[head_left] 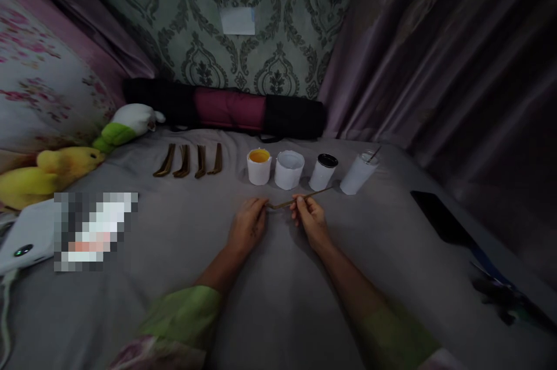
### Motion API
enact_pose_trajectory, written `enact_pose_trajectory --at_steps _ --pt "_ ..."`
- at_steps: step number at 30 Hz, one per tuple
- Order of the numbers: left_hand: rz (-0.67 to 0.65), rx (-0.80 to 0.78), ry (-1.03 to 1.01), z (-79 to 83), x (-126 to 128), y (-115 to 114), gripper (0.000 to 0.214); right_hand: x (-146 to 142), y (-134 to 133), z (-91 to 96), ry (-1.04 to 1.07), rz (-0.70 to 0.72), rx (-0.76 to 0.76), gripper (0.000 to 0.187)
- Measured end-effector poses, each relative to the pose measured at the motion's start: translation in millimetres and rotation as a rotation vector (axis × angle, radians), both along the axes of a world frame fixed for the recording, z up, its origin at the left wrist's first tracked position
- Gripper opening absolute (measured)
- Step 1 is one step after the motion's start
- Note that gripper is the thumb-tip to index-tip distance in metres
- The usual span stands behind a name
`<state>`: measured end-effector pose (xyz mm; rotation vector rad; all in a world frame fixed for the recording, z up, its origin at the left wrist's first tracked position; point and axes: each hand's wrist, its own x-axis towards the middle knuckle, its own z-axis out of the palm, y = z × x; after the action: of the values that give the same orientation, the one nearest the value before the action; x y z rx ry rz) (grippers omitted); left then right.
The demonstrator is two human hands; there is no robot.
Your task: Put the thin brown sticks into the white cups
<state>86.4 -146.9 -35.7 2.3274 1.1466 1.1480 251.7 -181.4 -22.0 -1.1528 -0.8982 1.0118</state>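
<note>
A thin brown strip with a bent end (282,204) runs between my two hands above the grey sheet. My left hand (249,224) is closed, its fingertips pinching the bent end. Further along the strip, my right hand (312,219) grips it between thumb and fingers, and the straight end sticks out to the right. Just beyond my hands stand a white cup with orange-yellow contents (259,171), a wider white cup (289,174), a white cup with a black top (322,177) and a taller pale container (357,177) with a thin stick in it.
Several bent brown bundles (181,162) lie in a row at the back left. A yellow plush toy (65,167), a white-and-green plush (126,125) and a white device with a cable (32,234) are at left. A black phone-like slab (439,216) lies right. Behind is a black-and-maroon roll (230,108).
</note>
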Motion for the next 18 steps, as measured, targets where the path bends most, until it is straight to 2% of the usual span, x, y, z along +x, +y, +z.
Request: enact_pose_trajectory --at_steps 5,12,14,18 --pt "0.019 -0.254 -0.203 -3.8 3.0 3.3 0.025 1.6 0.7 0.2 0.006 -0.040 -0.012 0.034" --pt "0.057 -0.733 -0.523 12.8 11.9 -0.7 0.027 3.3 1.4 -0.9 0.007 -0.080 -0.027 0.035" --pt "0.018 -0.814 -0.600 16.4 13.1 -1.8 0.028 4.0 2.3 -2.2 0.006 -0.089 -0.035 0.035" --pt "-0.043 -0.880 -0.709 17.5 14.1 -3.4 0.030 5.0 3.6 -4.2 0.007 -0.101 -0.046 0.036"
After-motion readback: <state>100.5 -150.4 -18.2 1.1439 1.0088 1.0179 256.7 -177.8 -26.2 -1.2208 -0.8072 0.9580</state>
